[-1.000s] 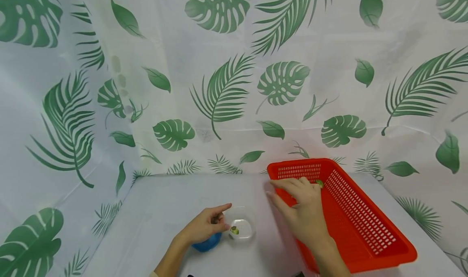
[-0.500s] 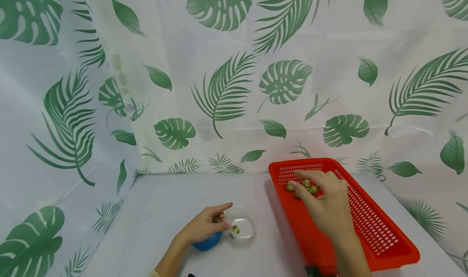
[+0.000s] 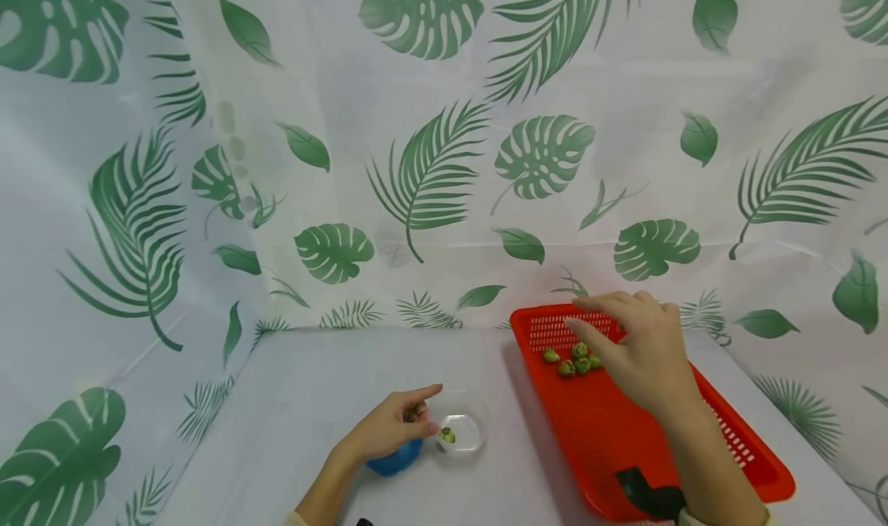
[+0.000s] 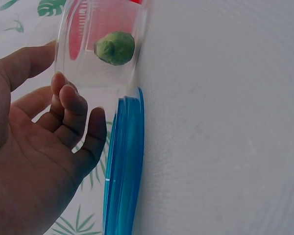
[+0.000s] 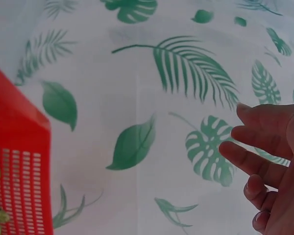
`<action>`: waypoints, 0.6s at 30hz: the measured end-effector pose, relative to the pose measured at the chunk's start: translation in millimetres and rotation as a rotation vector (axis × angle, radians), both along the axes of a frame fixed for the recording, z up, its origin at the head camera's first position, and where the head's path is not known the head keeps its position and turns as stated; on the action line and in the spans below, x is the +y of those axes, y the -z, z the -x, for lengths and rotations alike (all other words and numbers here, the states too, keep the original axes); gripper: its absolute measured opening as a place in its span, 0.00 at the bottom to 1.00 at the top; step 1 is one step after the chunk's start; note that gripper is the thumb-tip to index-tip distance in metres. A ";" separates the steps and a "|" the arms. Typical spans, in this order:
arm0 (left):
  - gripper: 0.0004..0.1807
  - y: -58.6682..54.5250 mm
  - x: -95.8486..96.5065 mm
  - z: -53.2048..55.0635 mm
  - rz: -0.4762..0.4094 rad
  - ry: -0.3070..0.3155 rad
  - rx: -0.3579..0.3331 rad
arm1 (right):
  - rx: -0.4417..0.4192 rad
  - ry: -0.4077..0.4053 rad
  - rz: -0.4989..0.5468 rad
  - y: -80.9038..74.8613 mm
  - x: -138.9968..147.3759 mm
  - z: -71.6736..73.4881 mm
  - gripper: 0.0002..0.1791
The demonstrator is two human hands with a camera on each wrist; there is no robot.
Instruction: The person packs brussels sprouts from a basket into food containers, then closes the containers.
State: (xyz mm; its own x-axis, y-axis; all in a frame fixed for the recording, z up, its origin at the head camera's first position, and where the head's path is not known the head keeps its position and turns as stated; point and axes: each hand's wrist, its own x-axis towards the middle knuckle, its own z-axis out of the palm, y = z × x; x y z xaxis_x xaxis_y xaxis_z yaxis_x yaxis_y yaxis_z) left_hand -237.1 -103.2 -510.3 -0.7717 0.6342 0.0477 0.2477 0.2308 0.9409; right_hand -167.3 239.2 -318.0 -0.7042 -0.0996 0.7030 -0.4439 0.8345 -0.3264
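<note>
My left hand [image 3: 390,426] is at the left side of a small clear plastic container [image 3: 466,432], its thumb and index finger at the rim and the other fingers curled. A green Brussels sprout [image 4: 118,48] lies inside the container. Below that hand a blue lid [image 3: 395,460] lies on the table, partly covered in the head view; the left wrist view shows its edge. My right hand [image 3: 648,348] hovers over the far right part of a red basket [image 3: 593,426], thumb and fingers spread apart with nothing between them. Several Brussels sprouts [image 3: 566,369] sit in the basket's far end.
The white table [image 3: 326,372] ends against a hanging sheet [image 3: 444,179] printed with green leaves, and another such sheet closes the left side. The basket's raised, slotted walls stand at the right of the table. A black strap-like object [image 3: 648,495] shows by the right wrist.
My right hand has moved from the basket's left edge rightward and farther back over it, uncovering the sprouts. The left hand and the container have stayed nearly still.
</note>
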 end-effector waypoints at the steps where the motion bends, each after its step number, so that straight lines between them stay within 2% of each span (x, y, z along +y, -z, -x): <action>1: 0.38 0.0 -0.2 0.1 0.001 0.000 -0.001 | -0.006 0.002 -0.015 -0.7 1.4 2.1 0.20; 9: 0.37 -2.1 -0.1 -0.2 0.001 -0.003 0.004 | -0.060 0.030 -0.128 1.9 13.0 19.4 0.19; 18: 0.38 -4.4 -0.2 -1.7 0.000 -0.003 -0.008 | -0.218 0.064 -0.197 16.2 35.5 56.4 0.20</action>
State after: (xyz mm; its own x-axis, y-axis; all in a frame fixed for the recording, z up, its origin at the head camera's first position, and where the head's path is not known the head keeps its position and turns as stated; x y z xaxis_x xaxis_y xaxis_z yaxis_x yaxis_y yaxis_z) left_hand -235.4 -103.4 -505.9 -0.7742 0.6315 0.0415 0.2395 0.2317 0.9428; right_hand -223.8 274.7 -334.2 -0.8459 -0.1698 0.5056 -0.3256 0.9152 -0.2374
